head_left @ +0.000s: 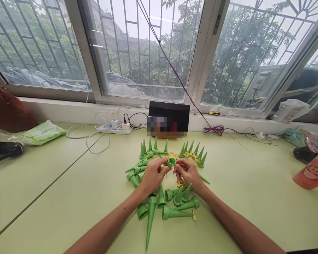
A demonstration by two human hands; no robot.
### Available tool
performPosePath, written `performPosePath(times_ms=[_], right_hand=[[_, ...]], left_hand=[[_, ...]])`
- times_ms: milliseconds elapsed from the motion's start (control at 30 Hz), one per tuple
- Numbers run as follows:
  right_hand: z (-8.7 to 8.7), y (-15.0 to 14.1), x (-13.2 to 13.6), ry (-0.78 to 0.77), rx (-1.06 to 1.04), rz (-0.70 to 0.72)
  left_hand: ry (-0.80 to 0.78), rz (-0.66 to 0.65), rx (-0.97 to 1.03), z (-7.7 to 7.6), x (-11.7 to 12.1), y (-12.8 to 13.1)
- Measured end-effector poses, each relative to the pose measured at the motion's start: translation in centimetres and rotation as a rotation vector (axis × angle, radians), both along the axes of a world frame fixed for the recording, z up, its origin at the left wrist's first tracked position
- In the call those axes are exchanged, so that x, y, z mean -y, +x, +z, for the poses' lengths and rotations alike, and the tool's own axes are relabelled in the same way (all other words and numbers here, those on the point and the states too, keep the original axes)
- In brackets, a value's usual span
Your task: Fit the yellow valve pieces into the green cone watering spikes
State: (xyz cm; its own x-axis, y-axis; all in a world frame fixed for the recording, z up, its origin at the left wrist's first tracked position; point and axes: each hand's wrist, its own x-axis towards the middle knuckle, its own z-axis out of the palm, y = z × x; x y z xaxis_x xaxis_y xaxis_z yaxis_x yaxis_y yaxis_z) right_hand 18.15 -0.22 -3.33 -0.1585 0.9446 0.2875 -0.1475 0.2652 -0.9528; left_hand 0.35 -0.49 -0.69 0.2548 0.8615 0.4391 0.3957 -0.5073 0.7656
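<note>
My left hand (154, 174) is closed on a green plastic watering spike (171, 162), its round, hollow collar turned toward me. At the collar's right side, my right hand (189, 174) has its thumb and fingers pinched together; whatever may be between them is hidden. Below the hands lie several green spikes, among them a long one (150, 222) pointing toward me and another spike (175, 212) on its side. A small yellow T-shaped piece (194, 216) rests by that one's tip. More yellow pieces (192, 155) are heaped beyond my right hand.
Upright spikes (193, 148) stand in arcs beyond my hands. Farther back are a black-screened device (169, 113), a power strip (115, 129) and bundled red-blue wire (214, 130). A green packet (45, 133) lies left; a red cup (311, 173) is tilted at right.
</note>
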Motion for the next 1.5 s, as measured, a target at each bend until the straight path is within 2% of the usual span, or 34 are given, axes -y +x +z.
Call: performPosePath(times_ms=[167,367,567,733,900,1000,1233,1500], right_hand=[[0.3,-0.1,0.1,0.031,0.011,-0.079],[0.2,-0.1,0.0,0.063,0.047,-0.101],[-0.4,0.1,0.4,0.178,0.196,-0.086],[-0.2,0.1,0.8,0.199,0.254,-0.079],[0.1,0.2,0.7,0.192,0.249,-0.084],[0.2,0.3,0.7,0.195,0.248,-0.085],[0.0,0.4,0.5,0.184,0.244,-0.109],[-0.4,0.5,0.2,0.180,0.221,-0.105]], left_hand=[[-0.196,-0.014,0.105,0.6,0.3,0.2],[-0.364,-0.045,0.285,0.7,-0.2,0.3],[-0.676,-0.135,0.269,1.0,-0.1,0.5],[-0.732,-0.162,0.278,1.1,0.0,0.4],[-0.705,-0.200,0.274,1.1,-0.1,0.3],[-0.646,-0.229,0.203,1.0,-0.1,0.1],[-0.382,-0.231,0.077,1.2,0.0,-0.2],[-0.080,-0.106,-0.063,0.8,0.2,-0.2]])
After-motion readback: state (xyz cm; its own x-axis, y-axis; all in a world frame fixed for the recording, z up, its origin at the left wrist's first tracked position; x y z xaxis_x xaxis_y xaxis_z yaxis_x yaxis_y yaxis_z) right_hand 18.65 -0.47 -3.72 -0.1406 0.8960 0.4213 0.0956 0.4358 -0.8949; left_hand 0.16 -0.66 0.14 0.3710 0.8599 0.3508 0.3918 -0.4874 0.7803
